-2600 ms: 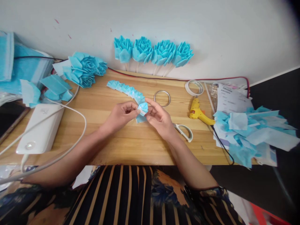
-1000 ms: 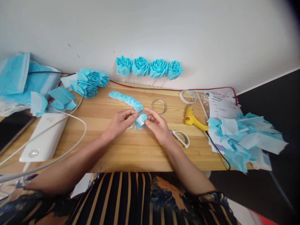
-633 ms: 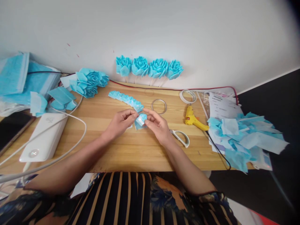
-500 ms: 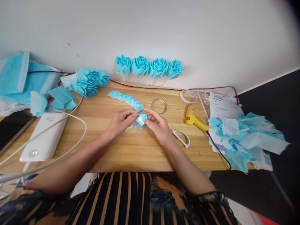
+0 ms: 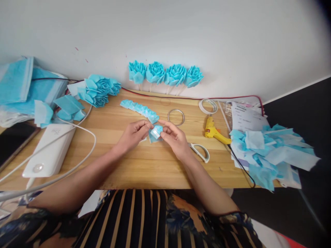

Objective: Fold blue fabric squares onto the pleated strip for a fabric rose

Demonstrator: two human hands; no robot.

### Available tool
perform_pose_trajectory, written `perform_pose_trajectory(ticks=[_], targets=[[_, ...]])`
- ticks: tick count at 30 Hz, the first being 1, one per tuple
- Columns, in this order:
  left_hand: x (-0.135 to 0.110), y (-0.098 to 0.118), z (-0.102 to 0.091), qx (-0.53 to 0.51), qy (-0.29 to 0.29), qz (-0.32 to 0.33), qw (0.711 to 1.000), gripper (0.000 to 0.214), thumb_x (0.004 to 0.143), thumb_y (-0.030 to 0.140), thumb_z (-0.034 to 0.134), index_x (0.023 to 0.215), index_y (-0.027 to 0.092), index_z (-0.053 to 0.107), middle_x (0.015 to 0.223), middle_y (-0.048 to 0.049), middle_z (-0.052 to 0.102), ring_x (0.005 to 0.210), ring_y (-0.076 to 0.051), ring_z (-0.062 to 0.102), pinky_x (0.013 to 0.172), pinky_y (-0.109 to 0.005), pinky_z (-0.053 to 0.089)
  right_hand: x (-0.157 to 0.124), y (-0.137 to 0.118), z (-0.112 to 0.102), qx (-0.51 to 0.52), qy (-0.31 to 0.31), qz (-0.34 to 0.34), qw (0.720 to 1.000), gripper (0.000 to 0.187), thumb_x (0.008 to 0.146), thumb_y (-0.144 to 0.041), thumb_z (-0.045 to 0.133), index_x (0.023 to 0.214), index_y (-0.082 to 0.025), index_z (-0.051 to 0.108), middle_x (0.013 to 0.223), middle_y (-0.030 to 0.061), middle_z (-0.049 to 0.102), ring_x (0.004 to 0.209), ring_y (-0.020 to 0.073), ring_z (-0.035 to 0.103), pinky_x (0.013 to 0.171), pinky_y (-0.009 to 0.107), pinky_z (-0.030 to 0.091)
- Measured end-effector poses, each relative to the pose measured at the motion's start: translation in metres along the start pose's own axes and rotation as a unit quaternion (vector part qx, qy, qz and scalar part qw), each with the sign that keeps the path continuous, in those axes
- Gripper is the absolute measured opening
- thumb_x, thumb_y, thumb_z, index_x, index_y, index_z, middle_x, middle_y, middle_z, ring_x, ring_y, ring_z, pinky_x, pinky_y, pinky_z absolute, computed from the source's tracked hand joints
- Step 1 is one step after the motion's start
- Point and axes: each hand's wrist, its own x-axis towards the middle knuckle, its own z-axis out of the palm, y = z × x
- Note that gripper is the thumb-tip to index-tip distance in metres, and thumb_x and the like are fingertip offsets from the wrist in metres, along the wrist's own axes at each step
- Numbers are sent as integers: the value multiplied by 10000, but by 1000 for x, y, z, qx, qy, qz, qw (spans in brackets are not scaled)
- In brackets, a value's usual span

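Between my hands is a small folded piece of light-blue mask fabric [image 5: 156, 132], shaped like a petal. My left hand [image 5: 134, 135] pinches its left edge, and my right hand [image 5: 176, 139] grips its right edge between thumb and fingers. Beneath it, more blue fabric lies on the wooden table [image 5: 124, 172]. Just beyond my fingertips, a row of overlapping folded blue petals [image 5: 138, 109] runs off to the upper left. A pair of scissors [image 5: 201, 152] rests by my right wrist, its blades partly hidden.
Several blue fabric flowers [image 5: 176, 74] lean on the wall. A yellow glue gun [image 5: 216, 132], tape roll [image 5: 208, 106], metallic ring [image 5: 176, 117] and fabric scraps [image 5: 274, 148] lie rightward. Leftward are a bunch of flowers [image 5: 97, 89], a white power bank [image 5: 49, 150], cables and a phone [image 5: 12, 143].
Almost nothing differs. Both hands keep their pinch on the folded piece, and the whole view has shifted very slightly.
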Motion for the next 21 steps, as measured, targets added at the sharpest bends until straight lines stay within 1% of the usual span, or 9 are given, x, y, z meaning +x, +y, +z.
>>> perform_pose_trajectory(ticks=[4,11,13,15,18,21], targets=[[0,-1,0,2,-1,5,1000,318,896,479,594,841,169,635,514,70,401,473,-88,324,461,-240,243,0,0,0,9,2,2,1000,394,855,-301,653,1246,-249,648,769,-37,541,731,139,553,726,318,455],[-1,-3,-1,11,-4,15,1000,354,915,510,562,860,167,629,520,68,396,471,-93,329,463,-249,245,2,2,-1,11,2,5,1000,419,847,-309,656,1260,-235,640,774,-38,550,739,137,552,729,314,452],[-1,-3,-1,16,-5,18,1000,378,924,526,541,867,163,627,516,68,392,471,-95,328,463,-252,248,2,3,-1,6,2,6,1000,428,847,-321,655,1266,-236,637,782,-36,551,745,139,556,730,314,456],[-1,0,-1,26,-4,19,999,381,925,524,535,836,163,618,517,67,394,479,-93,334,469,-249,259,2,4,-2,3,1,5,1000,429,848,-321,653,1268,-236,637,780,-37,545,743,136,555,731,311,454],[-2,5,0,49,-12,14,999,344,890,489,586,777,165,602,555,56,445,508,-87,363,497,-236,294,2,5,-2,10,-2,0,1000,420,846,-302,653,1262,-242,638,768,-43,534,728,130,546,727,306,443],[-2,7,1,61,-20,2,998,296,819,452,656,827,157,629,643,33,545,552,-88,422,539,-231,338,3,5,-2,20,-6,-6,1000,417,842,-293,662,1257,-255,639,768,-45,534,724,127,536,720,301,437]])
